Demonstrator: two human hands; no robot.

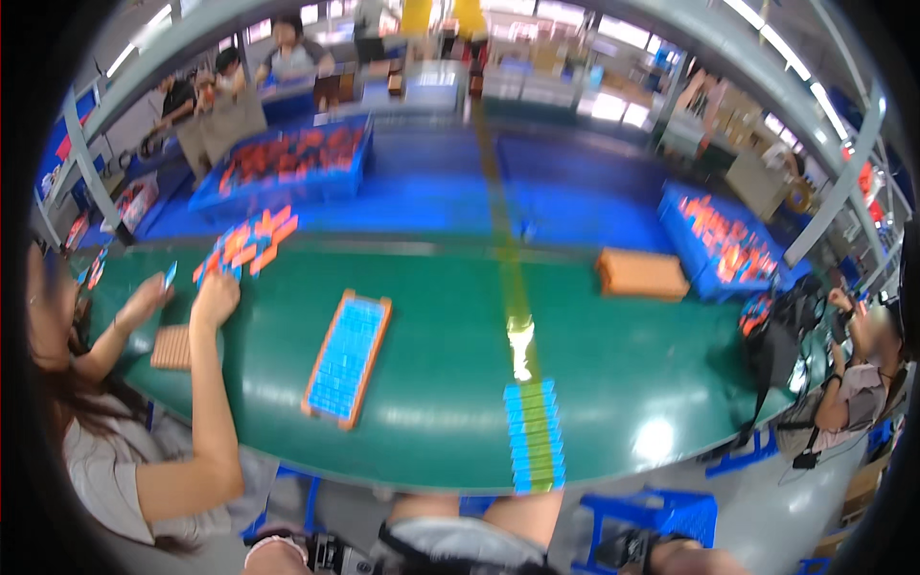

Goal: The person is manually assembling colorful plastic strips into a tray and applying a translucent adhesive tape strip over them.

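Only part of my left arm [273, 556] and my right arm [685, 558] shows at the lower edge, each with a black strapped-on device; the fingers of both hands are hidden. Neither arm reaches over the green table [441, 335]. Nearest to me, at the table's front edge, lies a row of overlapping light-blue strips [522, 431], with a yellowish stripe running across them. Left of it rests an orange tray [378, 331] filled with rows of small blue pieces [348, 355].
On the left a co-worker reaches to a pile of orange and blue pieces [251, 244]; a tan ridged tray [172, 347] lies by that arm. Orange trays [642, 273] are at the back right. Blue bins [196, 203] [709, 283] hold reddish pieces. A blue stool [704, 508] stands below.
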